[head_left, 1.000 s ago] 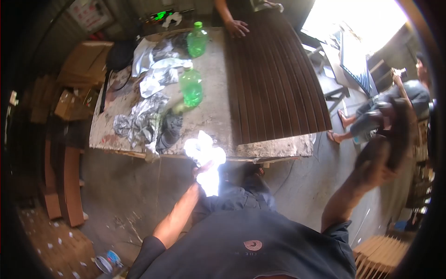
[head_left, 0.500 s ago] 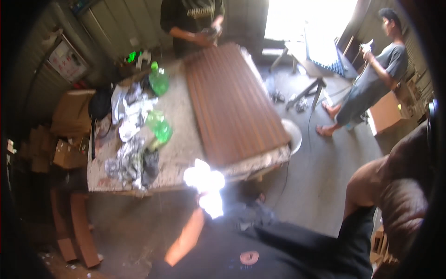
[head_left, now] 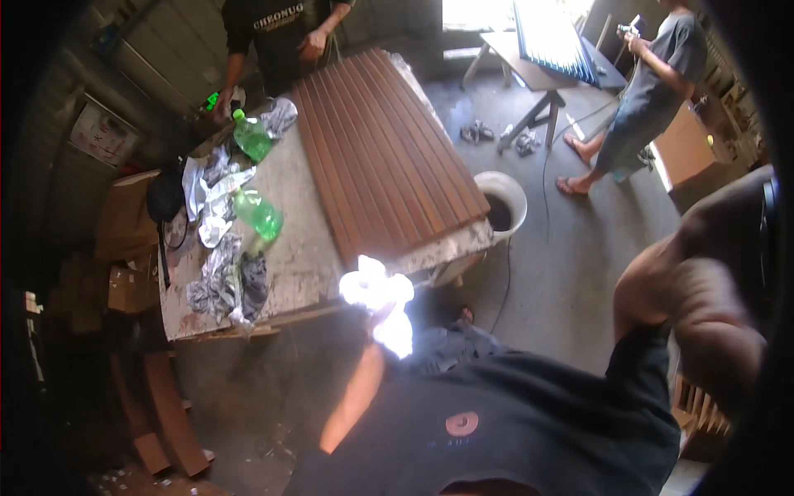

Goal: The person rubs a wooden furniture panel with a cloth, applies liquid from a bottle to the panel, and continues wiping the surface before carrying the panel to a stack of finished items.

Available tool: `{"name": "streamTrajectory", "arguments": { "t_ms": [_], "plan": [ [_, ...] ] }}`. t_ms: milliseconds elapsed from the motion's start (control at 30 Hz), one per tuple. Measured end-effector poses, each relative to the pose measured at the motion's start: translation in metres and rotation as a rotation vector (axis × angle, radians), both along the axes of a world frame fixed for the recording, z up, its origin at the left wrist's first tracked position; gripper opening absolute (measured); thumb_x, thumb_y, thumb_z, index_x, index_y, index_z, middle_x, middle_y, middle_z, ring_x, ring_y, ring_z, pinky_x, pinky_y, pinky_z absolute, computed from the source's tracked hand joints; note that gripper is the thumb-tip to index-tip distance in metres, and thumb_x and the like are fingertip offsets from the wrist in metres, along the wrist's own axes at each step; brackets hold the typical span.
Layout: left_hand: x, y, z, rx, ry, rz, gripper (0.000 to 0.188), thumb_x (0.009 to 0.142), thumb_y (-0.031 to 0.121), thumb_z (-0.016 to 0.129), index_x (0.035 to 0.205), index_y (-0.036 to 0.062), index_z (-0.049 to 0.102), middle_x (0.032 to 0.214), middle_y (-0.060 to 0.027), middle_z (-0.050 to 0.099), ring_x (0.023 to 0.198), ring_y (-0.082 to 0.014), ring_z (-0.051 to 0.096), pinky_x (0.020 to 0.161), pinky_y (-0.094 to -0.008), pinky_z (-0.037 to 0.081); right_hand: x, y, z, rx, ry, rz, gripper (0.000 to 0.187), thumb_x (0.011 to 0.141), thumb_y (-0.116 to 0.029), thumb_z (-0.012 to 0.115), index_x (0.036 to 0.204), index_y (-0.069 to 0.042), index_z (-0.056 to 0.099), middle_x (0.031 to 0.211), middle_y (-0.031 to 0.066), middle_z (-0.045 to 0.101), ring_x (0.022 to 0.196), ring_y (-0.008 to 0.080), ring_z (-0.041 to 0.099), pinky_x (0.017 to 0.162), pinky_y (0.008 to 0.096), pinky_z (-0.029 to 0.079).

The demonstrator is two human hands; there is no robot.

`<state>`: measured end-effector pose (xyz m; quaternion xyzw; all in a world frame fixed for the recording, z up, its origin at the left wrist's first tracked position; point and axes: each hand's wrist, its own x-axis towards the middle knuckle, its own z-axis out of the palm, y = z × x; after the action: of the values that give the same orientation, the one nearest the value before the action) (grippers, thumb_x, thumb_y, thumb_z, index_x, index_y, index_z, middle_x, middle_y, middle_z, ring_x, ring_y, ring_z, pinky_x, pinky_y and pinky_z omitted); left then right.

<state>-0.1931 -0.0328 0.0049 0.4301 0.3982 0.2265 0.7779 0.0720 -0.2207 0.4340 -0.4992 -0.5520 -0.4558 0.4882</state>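
Observation:
A bright, overexposed white cloth (head_left: 376, 286) is bunched in my left hand (head_left: 380, 317), in front of the workbench's (head_left: 289, 248) near edge. The fingers are closed round the cloth, though glare hides most of them. Just beyond it, a brown slatted panel (head_left: 389, 153) lies flat on the bench. My right arm is bent up at the right edge, close to the camera. The right hand (head_left: 713, 310) looks blurred there, and its fingers cannot be made out.
Two green bottles (head_left: 260, 215) and crumpled rags (head_left: 227, 277) lie on the bench's left part. A white bucket (head_left: 523, 198) stands at its right corner. One person (head_left: 277, 41) stands behind the bench; another (head_left: 662, 74) works near a trestle table (head_left: 538, 66). Brown boards (head_left: 169, 413) lean lower left.
The view has shifted, so the bench and panel appear farther up and left. The person behind the bench now reaches toward its far left corner. My left hand still holds the cloth.

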Motion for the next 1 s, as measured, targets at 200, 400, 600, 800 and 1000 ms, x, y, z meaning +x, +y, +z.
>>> {"name": "streamTrajectory", "arguments": {
  "t_ms": [200, 400, 600, 800, 1000],
  "plan": [
    [0.011, -0.002, -0.018, 0.001, 0.026, 0.064, 0.024, 0.100, 0.018, 0.063, 0.117, 0.0009, 0.066, 0.099, -0.0039, 0.069, 0.089, -0.0093, 0.065, 0.080, -0.0258, 0.054, 0.043, 0.046, -0.189, -0.439, 0.876, 0.080, 0.036, 0.092, -0.005, 0.069, 0.126, 0.005, 0.062, 0.117, 0.0130, 0.068, 0.110, 0.0205, 0.062, 0.100, 0.0355, 0.046],
    [0.000, -0.010, -0.016, -0.136, -0.179, 0.012, 0.021, 0.096, 0.015, 0.069, 0.109, -0.0008, 0.070, 0.082, -0.0022, 0.070, 0.068, -0.0096, 0.065, 0.060, -0.0267, 0.053, 0.056, -0.047, -0.456, -0.748, 1.355, -0.065, 0.036, 0.096, -0.013, 0.064, 0.127, 0.005, 0.063, 0.110, 0.0091, 0.070, 0.091, 0.0134, 0.062, 0.079, 0.0256, 0.050],
    [-0.027, 0.006, -0.039, 0.211, -0.280, 0.277, 0.026, 0.094, 0.017, 0.070, 0.112, -0.0017, 0.071, 0.091, -0.0057, 0.073, 0.073, -0.0151, 0.068, 0.065, -0.0280, 0.054, 0.061, 0.008, -0.461, -0.736, 1.437, -0.189, 0.042, 0.101, -0.026, 0.058, 0.128, 0.007, 0.062, 0.118, 0.0196, 0.070, 0.111, 0.0296, 0.066, 0.098, 0.0374, 0.047],
    [-0.024, 0.064, -0.010, 0.190, -0.098, 0.488, 0.030, 0.093, 0.020, 0.071, 0.112, -0.0022, 0.071, 0.092, -0.0065, 0.073, 0.073, -0.0153, 0.068, 0.065, -0.0291, 0.054, 0.114, 0.051, -0.534, -0.833, 1.238, -0.334, 0.050, 0.105, -0.035, 0.047, 0.130, 0.007, 0.060, 0.127, 0.0274, 0.064, 0.117, 0.0424, 0.061, 0.101, 0.0451, 0.045],
    [-0.067, 0.130, -0.005, 0.206, 0.057, 0.574, 0.033, 0.092, 0.023, 0.072, 0.113, -0.0026, 0.071, 0.094, -0.0073, 0.072, 0.074, -0.0155, 0.067, 0.065, -0.0302, 0.054, 0.075, 0.078, -0.507, -0.801, 1.253, -0.477, 0.040, 0.102, -0.026, 0.037, 0.108, 0.005, 0.062, 0.116, 0.0333, 0.062, 0.110, 0.0500, 0.057, 0.093, 0.0530, 0.046]
  ]
}}
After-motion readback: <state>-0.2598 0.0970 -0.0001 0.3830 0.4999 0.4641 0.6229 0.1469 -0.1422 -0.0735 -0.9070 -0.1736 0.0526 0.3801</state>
